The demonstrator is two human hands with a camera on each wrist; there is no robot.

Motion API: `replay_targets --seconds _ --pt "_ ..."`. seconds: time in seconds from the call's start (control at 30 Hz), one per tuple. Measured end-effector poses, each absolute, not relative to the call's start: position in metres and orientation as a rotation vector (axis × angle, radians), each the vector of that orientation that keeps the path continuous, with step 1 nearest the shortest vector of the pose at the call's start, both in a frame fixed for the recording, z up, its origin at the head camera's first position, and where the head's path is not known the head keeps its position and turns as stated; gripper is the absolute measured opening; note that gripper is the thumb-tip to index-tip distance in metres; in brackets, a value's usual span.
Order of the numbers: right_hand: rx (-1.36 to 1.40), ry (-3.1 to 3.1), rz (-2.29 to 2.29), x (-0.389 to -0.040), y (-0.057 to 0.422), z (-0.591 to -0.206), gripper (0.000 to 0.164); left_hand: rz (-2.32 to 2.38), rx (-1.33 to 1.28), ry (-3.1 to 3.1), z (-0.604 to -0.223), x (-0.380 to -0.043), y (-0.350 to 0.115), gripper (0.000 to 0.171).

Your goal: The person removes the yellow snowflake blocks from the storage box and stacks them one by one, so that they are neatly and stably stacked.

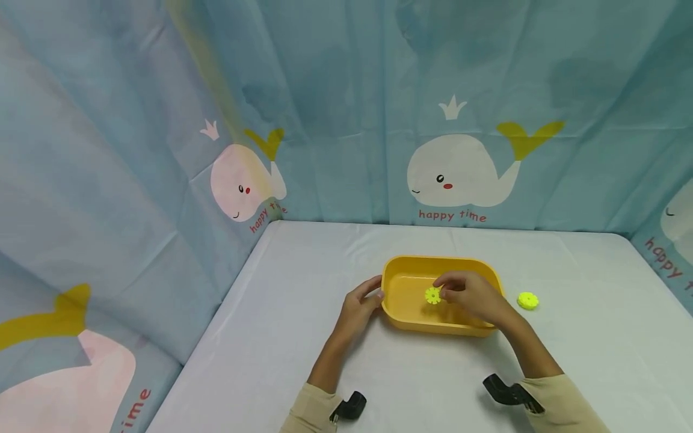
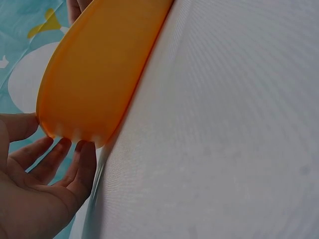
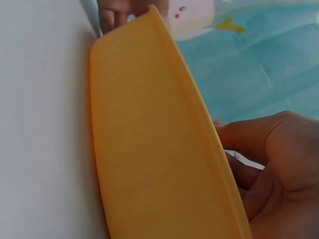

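Note:
A yellow rectangular tub (image 1: 400, 319) with rounded corners stands on the white-covered table. At its left end my left hand (image 1: 360, 310) holds it, with fingertips (image 2: 87, 149) against the outer wall and the thumb up at the rim. My right hand (image 1: 473, 296) reaches over the tub's right side. Between thumb and index finger it pinches a neon-yellow snowflake-shaped plastic disc (image 1: 432, 295), seen over the tub's inside. In the right wrist view the tub's wall (image 3: 149, 124) hides the disc and the fingertips.
More neon-yellow notched discs (image 1: 527, 300), seemingly stacked, lie on the table just right of the tub. A blue curtain (image 1: 335, 120) printed with whales hangs behind and along the left side. The white tablecloth (image 1: 271, 337) spreads around the tub.

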State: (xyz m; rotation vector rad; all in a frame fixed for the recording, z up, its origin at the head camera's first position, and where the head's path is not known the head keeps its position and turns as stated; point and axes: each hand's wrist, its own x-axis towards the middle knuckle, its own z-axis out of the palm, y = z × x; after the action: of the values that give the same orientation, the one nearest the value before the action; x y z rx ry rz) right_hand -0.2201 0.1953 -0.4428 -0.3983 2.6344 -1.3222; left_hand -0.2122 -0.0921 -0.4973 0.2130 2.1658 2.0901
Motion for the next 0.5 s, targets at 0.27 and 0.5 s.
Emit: replay_targets --seconds 0.27,0.5 --pt "-0.29 2.659 -1.409 -0.209 0.224 -0.438 0.025 2.093 0.218 2.162 -0.499 -0.213 -0.092 0.048" --pt "-0.136 2.688 -1.486 -0.199 0.245 -0.434 0.034 2.089 0.208 2.169 -0.5 -0.213 -0.092 0.047"
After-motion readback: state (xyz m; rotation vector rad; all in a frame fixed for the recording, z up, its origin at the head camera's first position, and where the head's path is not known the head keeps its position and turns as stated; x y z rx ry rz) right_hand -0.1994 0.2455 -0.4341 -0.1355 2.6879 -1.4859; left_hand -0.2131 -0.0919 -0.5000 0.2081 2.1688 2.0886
